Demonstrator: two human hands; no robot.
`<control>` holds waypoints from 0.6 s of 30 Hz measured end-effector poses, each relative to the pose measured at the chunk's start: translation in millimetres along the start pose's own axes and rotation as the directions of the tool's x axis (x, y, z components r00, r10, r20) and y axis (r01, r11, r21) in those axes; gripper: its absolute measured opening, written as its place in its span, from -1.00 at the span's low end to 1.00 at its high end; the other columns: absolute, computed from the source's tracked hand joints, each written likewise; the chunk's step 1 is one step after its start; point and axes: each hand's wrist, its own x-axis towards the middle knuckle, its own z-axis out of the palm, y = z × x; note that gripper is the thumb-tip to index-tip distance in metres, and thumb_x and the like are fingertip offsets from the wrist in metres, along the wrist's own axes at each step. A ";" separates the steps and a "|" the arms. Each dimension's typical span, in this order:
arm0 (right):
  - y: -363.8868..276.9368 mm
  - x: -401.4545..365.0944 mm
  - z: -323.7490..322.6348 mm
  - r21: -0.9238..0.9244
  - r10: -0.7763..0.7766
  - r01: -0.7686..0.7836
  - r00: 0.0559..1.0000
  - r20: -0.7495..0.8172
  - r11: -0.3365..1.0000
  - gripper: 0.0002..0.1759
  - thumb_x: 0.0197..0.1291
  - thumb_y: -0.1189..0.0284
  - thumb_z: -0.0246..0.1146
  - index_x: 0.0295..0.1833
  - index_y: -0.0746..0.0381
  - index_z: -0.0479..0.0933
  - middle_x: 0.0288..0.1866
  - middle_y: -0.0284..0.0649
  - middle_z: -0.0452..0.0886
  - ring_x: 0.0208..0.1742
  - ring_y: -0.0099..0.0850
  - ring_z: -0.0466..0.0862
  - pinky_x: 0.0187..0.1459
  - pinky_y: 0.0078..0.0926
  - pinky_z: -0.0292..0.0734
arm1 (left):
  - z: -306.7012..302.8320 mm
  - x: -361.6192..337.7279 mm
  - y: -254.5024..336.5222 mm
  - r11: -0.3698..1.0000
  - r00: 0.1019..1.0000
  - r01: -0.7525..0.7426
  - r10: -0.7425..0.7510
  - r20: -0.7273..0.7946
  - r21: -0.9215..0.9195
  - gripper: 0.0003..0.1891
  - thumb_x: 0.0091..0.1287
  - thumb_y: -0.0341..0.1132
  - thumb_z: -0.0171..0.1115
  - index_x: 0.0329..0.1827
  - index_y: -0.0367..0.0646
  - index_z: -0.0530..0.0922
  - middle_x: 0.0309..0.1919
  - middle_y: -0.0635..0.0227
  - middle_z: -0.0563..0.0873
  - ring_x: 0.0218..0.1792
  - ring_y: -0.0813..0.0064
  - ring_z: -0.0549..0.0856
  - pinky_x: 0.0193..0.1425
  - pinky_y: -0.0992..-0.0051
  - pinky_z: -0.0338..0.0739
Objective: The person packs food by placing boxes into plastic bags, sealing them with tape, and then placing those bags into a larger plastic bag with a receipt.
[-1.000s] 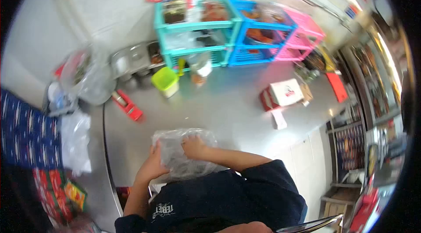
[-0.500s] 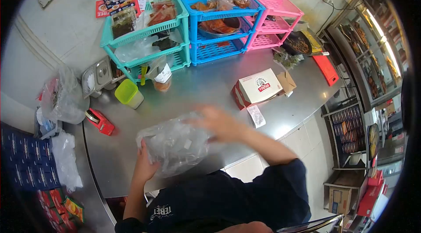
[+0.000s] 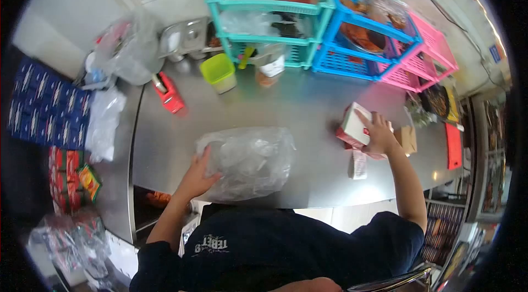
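Note:
A clear plastic bag (image 3: 253, 163) lies puffed up on the steel counter in front of my body. My left hand (image 3: 199, 176) holds its left edge, thumb and fingers around the film. Farther right, my right hand (image 3: 379, 133) grasps a white and red cardboard food box (image 3: 352, 128) from above, its fingers spread across the top and side. Part of the box is hidden under that hand. A printed receipt (image 3: 358, 165) hangs at the box's near side, and a small brown carton (image 3: 406, 140) sits just to its right.
Teal (image 3: 269, 6), blue (image 3: 346, 58) and pink (image 3: 410, 75) basket racks stand along the wall. A green container (image 3: 219, 73), a jar (image 3: 268, 75) and a red tape dispenser (image 3: 169, 94) are at the back left. A red cutting board (image 3: 454, 146) lies far right.
My right hand has left the plastic bag and reached right onto the food box. My left hand stays on the bag. The camera view has turned and shifted.

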 end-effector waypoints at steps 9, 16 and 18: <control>-64.2 -6.3 -42.0 0.991 -0.096 -0.053 0.994 0.041 -0.126 0.07 -0.51 0.58 0.44 0.30 0.24 0.10 0.00 -0.25 0.49 -0.04 -0.41 0.54 0.02 -0.37 0.49 | -11.3 -4.7 -6.2 0.995 0.999 -0.005 0.009 0.036 -0.104 -0.03 0.03 -0.24 0.34 0.44 -0.05 -0.12 0.23 -0.47 0.03 0.28 -0.29 0.17 0.33 0.21 0.17; -318.7 56.7 29.8 0.699 -0.008 0.601 0.760 -0.650 0.387 0.20 -0.48 0.21 0.53 0.35 0.33 0.05 0.27 0.22 0.07 0.29 0.10 0.12 0.26 -0.05 0.11 | -21.4 -5.0 -24.5 0.993 0.994 -0.085 0.091 0.066 -0.085 0.05 -0.04 -0.29 0.39 0.45 -0.06 -0.18 0.23 -0.43 0.06 0.31 -0.26 0.11 0.35 0.21 0.15; -332.9 61.5 30.0 0.514 -0.298 0.549 0.818 -0.492 0.659 0.00 -0.36 0.28 0.44 0.35 -0.02 0.19 0.20 0.16 0.17 0.23 0.08 0.21 0.21 0.02 0.14 | -29.6 -10.4 -39.5 0.955 0.985 -0.170 0.159 -0.064 -0.242 0.00 -0.03 -0.33 0.34 0.43 -0.20 -0.15 0.26 -0.25 0.14 0.30 -0.18 0.14 0.40 0.16 -0.01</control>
